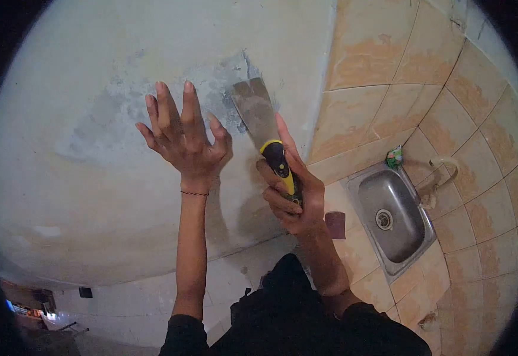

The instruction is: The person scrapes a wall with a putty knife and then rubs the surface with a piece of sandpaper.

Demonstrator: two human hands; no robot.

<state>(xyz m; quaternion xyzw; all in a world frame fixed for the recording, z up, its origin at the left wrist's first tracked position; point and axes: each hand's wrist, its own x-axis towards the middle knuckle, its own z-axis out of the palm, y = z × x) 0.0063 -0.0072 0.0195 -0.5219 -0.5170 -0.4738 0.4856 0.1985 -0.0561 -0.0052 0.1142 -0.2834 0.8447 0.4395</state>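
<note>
My right hand [294, 193] grips the black and yellow handle of a putty knife [258, 115], index finger laid along it. The wide metal blade lies flat against a pale painted wall [63, 166], at the edge of a grey scraped patch [122, 110]. My left hand [185, 136] is pressed flat on the wall just left of the blade, fingers spread, holding nothing. A thin string bracelet circles the left wrist.
Right of the painted wall, beige tiles [389, 71] cover the corner. A small steel sink [392, 216] with a curved tap [443, 169] sits low at the right. A green packet [395, 157] stands by the sink. A dark sanding block [335, 225] lies near my right wrist.
</note>
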